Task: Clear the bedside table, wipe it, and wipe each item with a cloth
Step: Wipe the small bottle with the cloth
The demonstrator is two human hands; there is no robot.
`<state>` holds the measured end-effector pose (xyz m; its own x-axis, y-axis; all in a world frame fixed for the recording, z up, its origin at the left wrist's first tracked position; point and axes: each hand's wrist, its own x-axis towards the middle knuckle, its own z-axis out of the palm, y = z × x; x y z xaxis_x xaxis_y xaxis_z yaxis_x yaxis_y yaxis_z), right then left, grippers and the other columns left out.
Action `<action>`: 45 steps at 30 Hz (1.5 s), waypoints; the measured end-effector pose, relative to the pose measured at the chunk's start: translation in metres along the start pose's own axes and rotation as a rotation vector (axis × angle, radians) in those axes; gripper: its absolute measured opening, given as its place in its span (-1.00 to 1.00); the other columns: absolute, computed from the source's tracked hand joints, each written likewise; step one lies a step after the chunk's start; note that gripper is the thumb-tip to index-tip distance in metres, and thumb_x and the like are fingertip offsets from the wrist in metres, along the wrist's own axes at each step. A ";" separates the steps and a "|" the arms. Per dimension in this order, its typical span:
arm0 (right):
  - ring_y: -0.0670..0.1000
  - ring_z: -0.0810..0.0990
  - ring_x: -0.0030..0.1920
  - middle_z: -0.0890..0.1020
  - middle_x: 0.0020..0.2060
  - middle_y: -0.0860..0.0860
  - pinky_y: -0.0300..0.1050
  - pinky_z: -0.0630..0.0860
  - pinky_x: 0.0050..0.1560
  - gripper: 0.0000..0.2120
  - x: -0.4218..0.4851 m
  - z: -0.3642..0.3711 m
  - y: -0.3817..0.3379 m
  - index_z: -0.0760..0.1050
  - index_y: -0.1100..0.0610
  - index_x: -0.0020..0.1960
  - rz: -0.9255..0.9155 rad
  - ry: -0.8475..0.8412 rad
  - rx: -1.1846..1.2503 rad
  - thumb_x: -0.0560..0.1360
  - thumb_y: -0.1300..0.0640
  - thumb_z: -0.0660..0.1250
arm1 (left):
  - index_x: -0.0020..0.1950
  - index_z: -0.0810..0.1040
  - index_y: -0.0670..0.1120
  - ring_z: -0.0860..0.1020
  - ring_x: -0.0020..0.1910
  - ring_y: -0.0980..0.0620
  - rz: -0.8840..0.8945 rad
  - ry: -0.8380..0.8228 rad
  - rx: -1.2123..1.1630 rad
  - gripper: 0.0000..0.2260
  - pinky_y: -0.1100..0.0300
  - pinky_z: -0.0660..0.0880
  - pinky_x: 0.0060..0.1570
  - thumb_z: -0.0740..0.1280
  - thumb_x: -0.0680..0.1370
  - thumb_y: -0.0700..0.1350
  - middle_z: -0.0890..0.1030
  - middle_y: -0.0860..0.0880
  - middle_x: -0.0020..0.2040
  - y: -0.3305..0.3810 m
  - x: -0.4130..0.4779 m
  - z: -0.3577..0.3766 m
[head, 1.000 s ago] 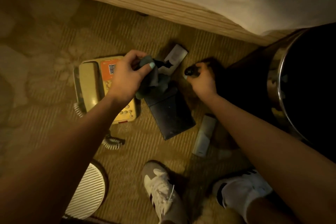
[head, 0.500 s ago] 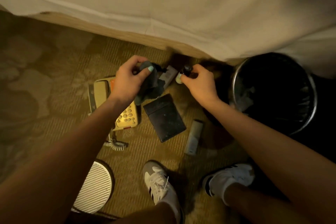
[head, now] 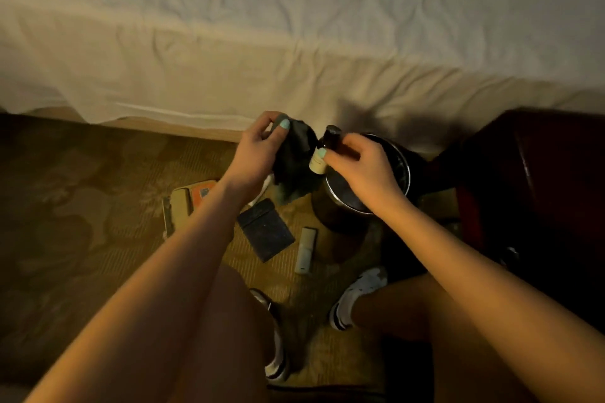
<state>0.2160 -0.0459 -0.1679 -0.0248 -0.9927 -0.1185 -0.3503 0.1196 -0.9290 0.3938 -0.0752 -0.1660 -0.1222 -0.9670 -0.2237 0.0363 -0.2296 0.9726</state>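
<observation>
A small bottle (head: 327,140), dark with a black cap and a pale label at its base, is held in the air in front of the person, above the rim of a round waste bin (head: 405,170). Its long axis runs tilted: the cap points up and away toward the bed, and the labelled base points down toward the person and slightly left. The right hand (head: 360,168) pinches the bottle by its middle, thumb across the front above the label and curled fingers behind. Just to the bottle's left, the left hand (head: 257,150) grips a bunched dark grey cloth (head: 293,170), thumb pressed onto the top of the wad while the rest hangs loose below; whether the cloth touches the glass cannot be told. Below the hands, on patterned carpet (head: 82,222), lie a beige telephone (head: 183,208), a dark flat folder (head: 266,231) and a white remote control (head: 306,250), set side by side. The person's white shoes (head: 358,296) stand near them. A white bed sheet (head: 294,42) fills the upper half, and dark reddish furniture (head: 550,193) stands at the right.
</observation>
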 end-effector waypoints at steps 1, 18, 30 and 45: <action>-0.24 0.59 -0.19 0.63 -0.21 -0.09 -0.29 0.53 -0.13 -0.91 -0.009 -0.009 -0.001 0.59 0.11 -0.02 -0.011 0.010 0.013 0.49 0.13 0.40 | 0.09 0.47 -0.09 0.61 -0.09 -0.02 -0.012 -0.038 -0.024 -0.90 0.09 0.54 -0.17 0.18 0.66 -0.15 0.60 -0.12 -0.05 0.003 -0.010 0.012; 0.01 0.64 -0.04 0.65 -0.07 0.13 -0.12 0.62 -0.08 -0.88 -0.036 -0.083 0.017 0.57 0.21 0.04 0.154 0.166 0.477 0.51 0.26 0.37 | 0.45 0.37 -0.18 0.55 0.26 -0.04 -0.183 -0.305 -0.374 -0.66 0.20 0.52 0.18 0.08 0.68 -0.19 0.57 -0.17 0.29 -0.006 -0.039 0.121; -0.06 0.59 0.14 0.61 0.09 0.06 -0.02 0.51 0.23 -0.84 -0.009 -0.085 0.028 0.60 -0.12 0.00 0.100 0.096 0.309 0.49 0.11 0.41 | 0.47 0.36 -0.14 0.42 0.39 -0.18 -0.361 -0.423 -0.667 -0.53 -0.09 0.36 0.37 0.28 0.56 -0.19 0.44 -0.23 0.40 -0.011 0.000 0.113; 0.05 0.59 -0.16 0.61 -0.23 0.14 0.01 0.47 -0.09 -0.72 -0.005 -0.112 0.022 0.58 0.21 -0.17 0.128 -0.003 0.077 0.53 0.00 0.32 | 0.03 0.62 -0.27 0.64 -0.03 -0.06 -0.375 -0.371 -0.636 -0.72 0.10 0.59 0.04 0.45 0.36 -0.18 0.65 -0.21 0.00 0.001 -0.004 0.104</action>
<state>0.1034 -0.0399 -0.1480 -0.0621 -0.9691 -0.2387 -0.2712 0.2465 -0.9304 0.2907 -0.0603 -0.1578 -0.5531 -0.7400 -0.3826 0.4687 -0.6561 0.5915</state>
